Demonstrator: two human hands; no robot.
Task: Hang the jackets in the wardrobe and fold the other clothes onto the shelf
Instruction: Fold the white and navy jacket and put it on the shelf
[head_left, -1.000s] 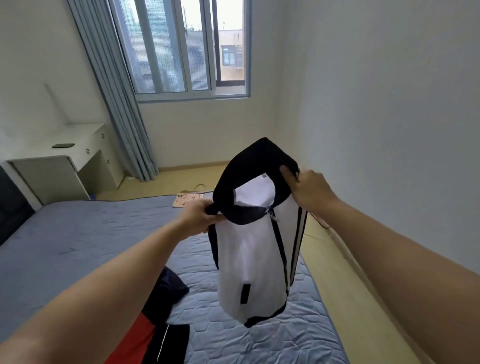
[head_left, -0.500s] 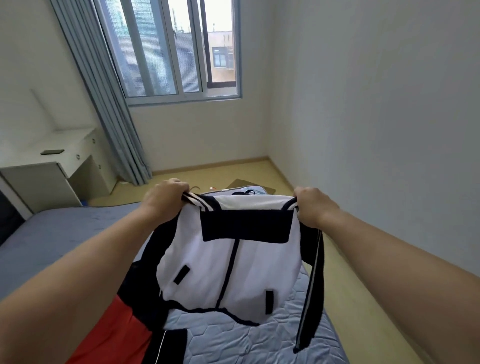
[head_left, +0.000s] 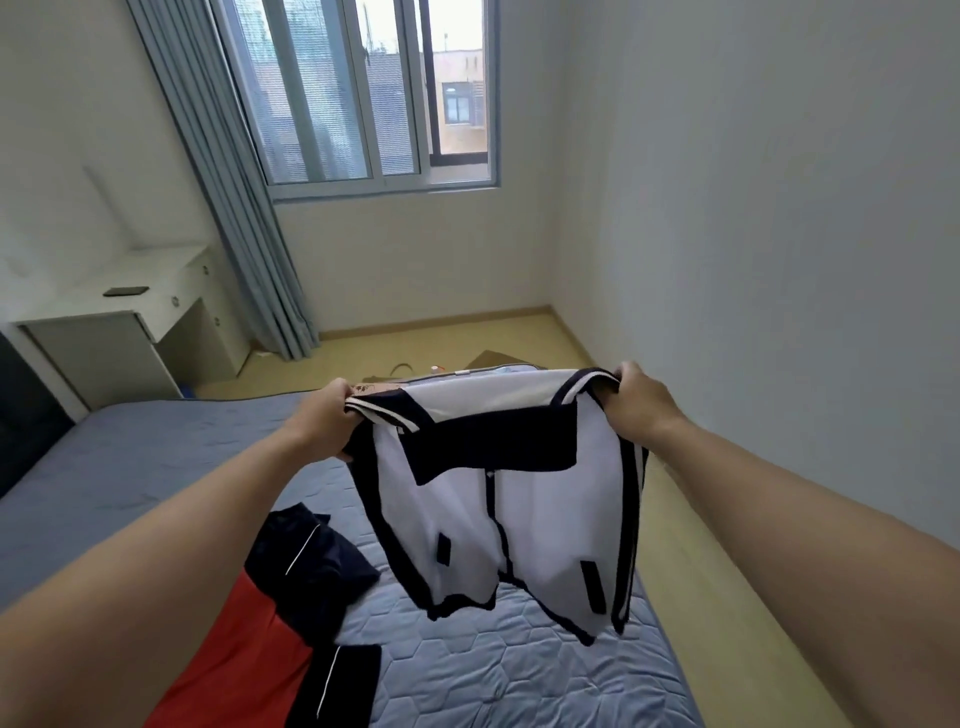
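Jacket (head_left: 545, 519) hangs gripped between left hand (head_left: 322, 415) and right hand (head_left: 641, 402).

A bed with a blue-grey quilted mattress cover stitched in hexagons (head_left: 519, 670) fills the lower middle. On its near left part lies a crumpled navy garment with thin white piping (head_left: 311, 561), resting partly over a flat red-orange cloth (head_left: 244, 660) that runs towards the bed's near edge. A second navy panel with a white stripe (head_left: 337, 686) lies against the red cloth's right side; whether these are one piece cannot be told. A pale yellow wood-look floor (head_left: 701, 571) borders the bed's right edge and far end, where a flat brown cardboard sheet (head_left: 491, 358) lies. Beyond the bed's far left corner stands a white desk (head_left: 171, 270), a dark flat rectangular object (head_left: 125, 291) on its top.
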